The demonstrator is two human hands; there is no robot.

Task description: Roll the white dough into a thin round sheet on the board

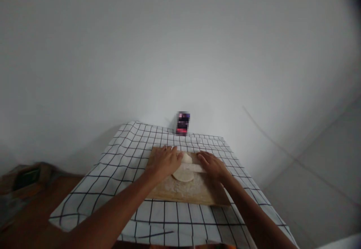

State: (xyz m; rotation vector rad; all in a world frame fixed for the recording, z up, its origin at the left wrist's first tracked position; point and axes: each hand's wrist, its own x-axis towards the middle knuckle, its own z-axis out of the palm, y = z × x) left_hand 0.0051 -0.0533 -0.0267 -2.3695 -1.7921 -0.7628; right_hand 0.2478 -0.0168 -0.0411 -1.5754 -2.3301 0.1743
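Forearms (121, 204) at 7 & 5 o'clock; L hand (167, 160) & R hand (213, 165) atop rolling pin (194, 167) ends, can't tell if gripping; dough (183, 176) under pin, on wood brd (191, 197).

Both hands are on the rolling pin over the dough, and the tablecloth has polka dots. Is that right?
Not quite. The head view shows the tablecloth is white with dark crossing lines, not polka dots. The left hand and right hand are indeed on the rolling pin over the dough.
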